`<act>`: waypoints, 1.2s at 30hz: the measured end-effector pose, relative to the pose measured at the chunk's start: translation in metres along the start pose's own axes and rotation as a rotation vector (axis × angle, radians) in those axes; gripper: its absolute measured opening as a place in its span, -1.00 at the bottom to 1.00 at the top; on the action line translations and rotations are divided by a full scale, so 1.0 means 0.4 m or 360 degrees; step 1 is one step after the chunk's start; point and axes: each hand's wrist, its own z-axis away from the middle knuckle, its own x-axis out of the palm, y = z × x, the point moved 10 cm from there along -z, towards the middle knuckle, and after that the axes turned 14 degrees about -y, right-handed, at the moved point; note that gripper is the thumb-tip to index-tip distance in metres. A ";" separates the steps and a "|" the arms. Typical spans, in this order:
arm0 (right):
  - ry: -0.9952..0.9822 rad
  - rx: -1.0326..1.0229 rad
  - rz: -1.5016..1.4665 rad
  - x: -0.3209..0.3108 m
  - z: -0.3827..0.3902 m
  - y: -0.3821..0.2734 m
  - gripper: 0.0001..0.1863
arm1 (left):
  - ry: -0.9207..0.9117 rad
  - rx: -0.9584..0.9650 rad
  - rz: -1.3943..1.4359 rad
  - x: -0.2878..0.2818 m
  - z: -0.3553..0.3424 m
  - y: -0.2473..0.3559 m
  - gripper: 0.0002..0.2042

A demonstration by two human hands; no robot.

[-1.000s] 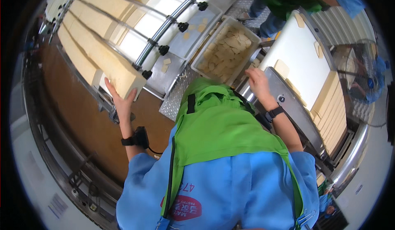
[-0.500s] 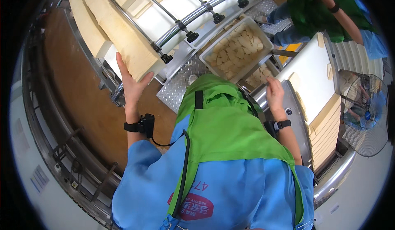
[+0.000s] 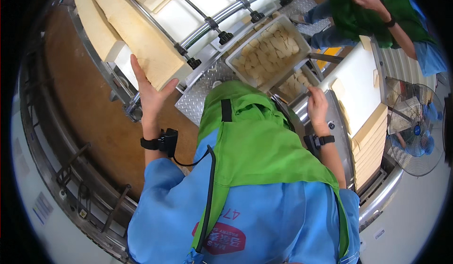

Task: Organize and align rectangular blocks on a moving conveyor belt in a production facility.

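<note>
Forward of the left hand (image 3: pixel 153 96), the thick dough slab (image 3: pixel 151 51) blocks the way. Slim steel rods (image 3: pixel 186 2) cross above the left conveyor (image 3: pixel 181 23), leaving gaps between them; the chrome rail (image 3: pixel 214 22) with black knobs obstructs side entry. Between the hands, overhead approach to the tub (image 3: pixel 289 71) is open. Beyond the right hand (image 3: pixel 318 104), a metal bar (image 3: pixel 330 58) spans the gap beside the right conveyor (image 3: pixel 361 87).

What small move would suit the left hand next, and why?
Probably a gentle inward closing of the left hand to steady the near end of the long pale slab: its thumb and fingers are spread about that end, though firm contact is hard to confirm. The right hand is well apart, beside the right-hand white belt.
</note>
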 end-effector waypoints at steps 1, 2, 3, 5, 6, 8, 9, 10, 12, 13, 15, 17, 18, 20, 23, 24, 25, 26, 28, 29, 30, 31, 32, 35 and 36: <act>0.0018 -0.0014 0.0016 -0.001 0.000 -0.001 -0.68 | -0.0014 -0.0001 0.0005 0.000 -0.002 -0.005 0.17; 0.0016 -0.0013 -0.0007 -0.001 0.001 0.004 -0.69 | 0.0000 0.0020 -0.0072 -0.005 -0.002 -0.004 0.17; 0.0013 0.0003 -0.0005 0.000 0.004 0.008 -0.69 | 0.0014 0.0042 -0.0150 -0.008 -0.003 0.000 0.17; 0.0016 0.0007 0.0011 0.002 0.004 0.012 -0.69 | -0.0001 0.0020 -0.0065 0.000 -0.006 0.003 0.16; 0.0016 0.0025 0.0012 0.004 0.006 0.015 -0.69 | -0.0001 -0.0006 0.0015 0.001 -0.005 0.000 0.16; 0.0013 0.0022 -0.0006 0.003 0.004 0.011 -0.69 | -0.0011 -0.0013 -0.0059 0.000 -0.006 -0.010 0.15; 0.0014 0.0045 -0.0005 0.002 0.006 0.020 -0.69 | -0.0001 -0.0022 -0.0135 -0.002 -0.006 -0.013 0.15; 0.0018 0.0034 -0.0018 0.004 0.012 0.022 -0.69 | -0.0002 -0.0032 -0.0068 -0.001 -0.002 -0.017 0.14; 0.0015 0.0054 -0.0035 0.010 0.017 0.031 -0.69 | -0.0004 -0.0023 -0.0099 0.001 -0.003 -0.019 0.15; 0.0032 0.0026 -0.0038 0.007 0.012 0.027 -0.69 | 0.0023 -0.0009 -0.0130 -0.005 -0.005 -0.020 0.15; 0.0042 0.0028 -0.0046 0.006 0.009 0.027 -0.69 | -0.0024 -0.0020 -0.0124 -0.005 -0.005 -0.036 0.15; 0.0040 0.0024 -0.0019 0.002 0.009 0.027 -0.69 | -0.0017 0.0018 -0.0151 -0.009 -0.008 -0.035 0.16; 0.0056 0.0014 0.0028 -0.001 0.010 0.023 -0.68 | -0.0041 0.0021 -0.0146 -0.003 -0.012 -0.034 0.16; 0.0050 0.0013 0.0013 -0.006 0.002 0.016 -0.68 | -0.0034 0.0042 -0.0111 -0.004 -0.012 -0.021 0.08; 0.0061 0.0011 0.0015 -0.005 -0.004 0.011 -0.68 | -0.0037 0.0042 -0.0156 -0.008 -0.018 -0.027 0.07; 0.0072 0.0008 0.0017 -0.006 -0.004 0.008 -0.68 | -0.0042 0.0046 -0.0159 -0.010 -0.021 -0.029 0.07; 0.0081 0.0007 0.0022 -0.008 -0.003 0.004 -0.68 | -0.0035 0.0053 -0.0178 -0.011 -0.019 -0.031 0.07; 0.0085 0.0012 0.0023 -0.010 -0.003 0.002 -0.68 | -0.0028 0.0062 -0.0197 -0.013 -0.018 -0.030 0.07; 0.0074 0.0006 0.0035 -0.010 -0.002 -0.002 -0.69 | -0.0035 0.0061 -0.0192 -0.014 -0.019 -0.032 0.06; 0.0081 0.0015 0.0040 -0.011 0.001 0.000 -0.69 | -0.0038 0.0055 -0.0187 -0.014 -0.019 -0.033 0.05; 0.0057 0.0044 0.0047 -0.006 0.003 0.007 -0.69 | -0.0045 0.0064 -0.0183 -0.014 -0.019 -0.032 0.05; 0.0033 0.0072 0.0054 -0.002 0.004 0.014 -0.70 | -0.0047 0.0055 -0.0187 -0.015 -0.018 -0.033 0.05; 0.0044 0.0079 0.0060 -0.003 0.006 0.016 -0.70 | -0.0047 0.0047 -0.0190 -0.015 -0.018 -0.034 0.04; 0.0049 0.0093 0.0096 -0.001 0.009 0.019 -0.71 | -0.0032 -0.0002 -0.0115 -0.018 -0.018 -0.042 0.13; 0.0051 0.0100 0.0092 0.000 0.010 0.022 -0.71 | -0.0032 0.0015 -0.0112 -0.017 -0.017 -0.035 0.13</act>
